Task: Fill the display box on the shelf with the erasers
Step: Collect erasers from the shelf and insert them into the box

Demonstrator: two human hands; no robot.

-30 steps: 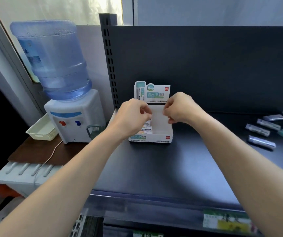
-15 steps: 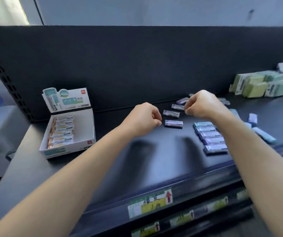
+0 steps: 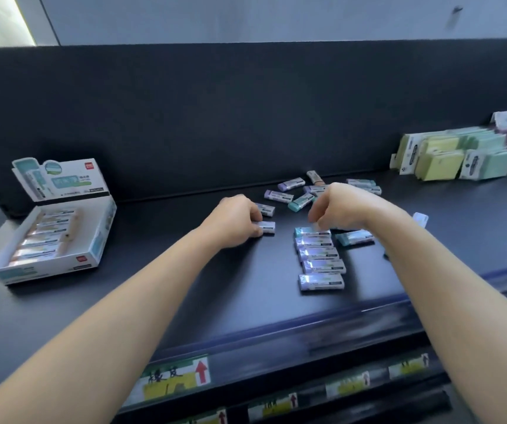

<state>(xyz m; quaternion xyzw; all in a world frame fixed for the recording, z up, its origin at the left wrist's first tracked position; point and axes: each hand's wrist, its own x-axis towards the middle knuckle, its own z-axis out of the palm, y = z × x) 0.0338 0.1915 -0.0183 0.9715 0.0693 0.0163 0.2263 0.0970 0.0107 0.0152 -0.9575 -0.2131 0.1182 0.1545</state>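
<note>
1. Several erasers [image 3: 41, 237] already lie side by side in the display box [image 3: 47, 267]. The box sits open at the left end of the shelf [image 3: 154, 295], with its printed flap upright at the back. The erasers fill a column along its left side and the right part looks bare, so the filling seems well short of done.
2. Five wrapped erasers [image 3: 319, 258] form a neat row near the middle of the shelf, long sides together and well apart from the box. Lining them up this way probably lets them go in as a batch, all facing the same way as those already packed.
3. The left grip [image 3: 234, 221] is clenched on the near end of a pale eraser [image 3: 267, 227], which lies flat just left of the row. Holding it by the end leaves the long sides free, which would suit sliding it against its neighbours.
4. The right grip [image 3: 338, 209] hangs with its fingers pointing down over the far end of the row, above a teal eraser [image 3: 307, 231]. Blur hides the fingertips, so it cannot be told whether they pinch that eraser or only hover.
5. Behind both hands, more loose erasers [image 3: 289, 194] lie at all angles near the back panel [image 3: 246, 117], apparently unsorted stock. Another teal one [image 3: 354, 237] lies skewed just right of the row.
6. Packs of sticky notes [image 3: 454, 160] are stacked at the far right, and a price label [image 3: 175, 381] is fixed to the shelf's front edge.
</note>
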